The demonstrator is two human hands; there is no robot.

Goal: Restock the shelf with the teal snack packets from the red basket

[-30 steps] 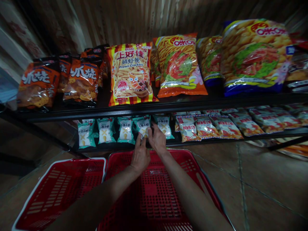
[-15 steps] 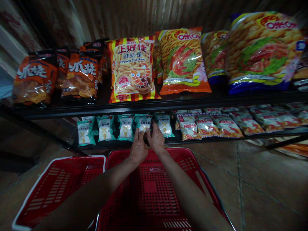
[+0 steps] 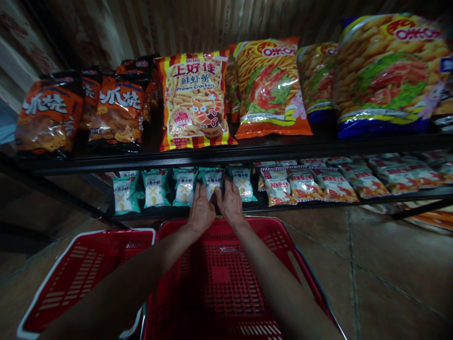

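A small teal-and-white snack packet stands in the row on the lower shelf. My left hand reaches to its left edge with the fingers stretched forward. On the other side, my right hand has its fingers extended along the packet's right edge, thumb toward the middle. The hands flank the packet; whether the fingertips press on it I cannot tell. Another teal packet stands just left of my left fingers, and one more teal packet is by my right fingers.
Below my forearms sits a red shopping basket, with a second red basket on its left. Larger bags, including prawn crackers and orange-black snack bags, line the upper shelf. Red-and-white packets fill the lower right.
My left hand has shifted slightly left and its fingers reach a little higher beside the packet. My right hand stays nearly in place. The packets show no clear movement.
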